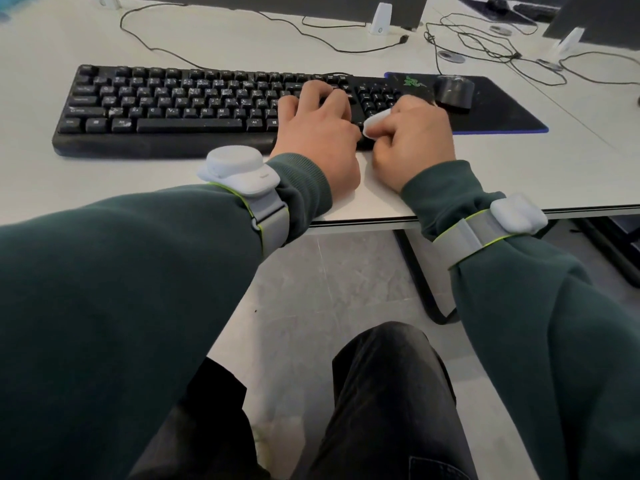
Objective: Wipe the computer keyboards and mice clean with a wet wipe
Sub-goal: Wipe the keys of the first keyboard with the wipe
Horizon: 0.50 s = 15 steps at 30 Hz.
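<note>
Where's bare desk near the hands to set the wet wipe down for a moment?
Bare desk runs along the front edge, below the keyboard and left of the left hand. Another bare patch lies right of the mouse pad, toward the front edge. Behind the mouse pad it is crowded with tangled cables.

office; white desks (242, 43), keyboards (166, 109), monitors (277, 1)

I note a matt black plastic keyboard (180, 105) with scuffed, whitish-marked keys. The mouse (453, 90) looks dark matt plastic on a cloth-like black mat (502, 112). The tabletop (242, 46) reads smooth, pale, low-sheen. The wipe (375, 121) appears soft white.
</note>
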### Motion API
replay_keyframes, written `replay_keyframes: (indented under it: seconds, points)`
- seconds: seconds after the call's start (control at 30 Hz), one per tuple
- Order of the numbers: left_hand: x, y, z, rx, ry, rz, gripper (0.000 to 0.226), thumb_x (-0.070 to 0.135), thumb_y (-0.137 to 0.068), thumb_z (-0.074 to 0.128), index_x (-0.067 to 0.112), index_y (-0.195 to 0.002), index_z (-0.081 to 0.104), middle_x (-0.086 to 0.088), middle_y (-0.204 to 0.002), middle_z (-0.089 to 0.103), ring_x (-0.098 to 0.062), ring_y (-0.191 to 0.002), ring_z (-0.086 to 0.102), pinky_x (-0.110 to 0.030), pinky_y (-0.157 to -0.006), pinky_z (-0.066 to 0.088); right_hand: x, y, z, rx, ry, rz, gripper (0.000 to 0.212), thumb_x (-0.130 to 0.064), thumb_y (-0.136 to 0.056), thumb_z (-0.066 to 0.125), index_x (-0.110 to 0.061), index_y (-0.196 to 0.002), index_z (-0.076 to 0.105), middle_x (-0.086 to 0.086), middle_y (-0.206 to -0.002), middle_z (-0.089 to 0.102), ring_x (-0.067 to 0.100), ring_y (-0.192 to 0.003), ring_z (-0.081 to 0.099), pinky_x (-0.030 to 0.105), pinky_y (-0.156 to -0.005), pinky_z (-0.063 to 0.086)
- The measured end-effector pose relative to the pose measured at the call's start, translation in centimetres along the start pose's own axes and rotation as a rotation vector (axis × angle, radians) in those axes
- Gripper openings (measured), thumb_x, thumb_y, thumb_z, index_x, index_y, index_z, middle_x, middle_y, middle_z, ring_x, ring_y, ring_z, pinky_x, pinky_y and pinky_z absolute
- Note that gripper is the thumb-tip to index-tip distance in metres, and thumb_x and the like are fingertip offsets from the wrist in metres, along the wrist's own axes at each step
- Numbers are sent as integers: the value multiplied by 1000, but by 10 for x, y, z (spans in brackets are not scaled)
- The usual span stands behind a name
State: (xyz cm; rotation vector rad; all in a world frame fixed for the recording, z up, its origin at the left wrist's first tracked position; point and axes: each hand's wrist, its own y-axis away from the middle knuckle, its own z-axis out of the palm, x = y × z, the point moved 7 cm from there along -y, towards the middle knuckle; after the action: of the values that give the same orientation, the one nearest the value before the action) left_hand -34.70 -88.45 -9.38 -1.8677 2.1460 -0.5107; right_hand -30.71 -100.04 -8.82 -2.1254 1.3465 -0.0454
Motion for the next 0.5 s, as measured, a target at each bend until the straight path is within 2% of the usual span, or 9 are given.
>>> replay_keyframes:
  seconds: [0.07,0.17,0.23,0.37,0.43,0.5]
  points:
    - [0,0,-1,-2,-9,3,41,22,-79,49,23,-111,74,5,-123,49,-30,-132,30,-47,-103,23,11,-2,-4,48,18,126,41,-20,-75,42,-21,-93,79,2,-104,67,23,-100,62,25,-87,47]
    - [1,1,-2,-3,1,5,40,21,-80,51,24,-112,74,4,-123,49,-30,-132,30,-47,-104,22,37,-4,-8,97,50,383,35,-20,-74,45,-17,-87,78,2,-99,69,22,-92,63,21,-76,44]
    - [1,1,-2,-2,1,9,40,20,-79,51,23,-112,74,4,-123,50,-30,-131,31,-47,-103,23,41,-4,-8,101,76,419,32,-19,-76,48,-16,-88,77,2,-97,69,22,-89,61,20,-73,40]
    - [1,1,0,-4,-6,6,43,21,-77,45,21,-113,68,4,-126,51,-32,-133,31,-49,-102,26,21,-5,-6,116,70,170,36,-15,-80,46,-19,-92,79,7,-101,66,27,-94,62,24,-78,44]
    - [1,1,1,2,-3,16,47,24,-75,40,23,-115,66,5,-128,51,-33,-134,31,-49,-101,27,8,-4,-5,105,2,18,35,-14,-79,47,-19,-92,79,6,-97,67,23,-91,63,24,-81,46]
    - [1,2,3,1,-3,33,48,27,-76,40,25,-116,66,6,-131,50,-34,-134,31,-49,-101,26,2,-1,-4,74,-42,-46,33,-14,-79,50,-20,-93,79,3,-95,69,18,-90,63,18,-82,44]
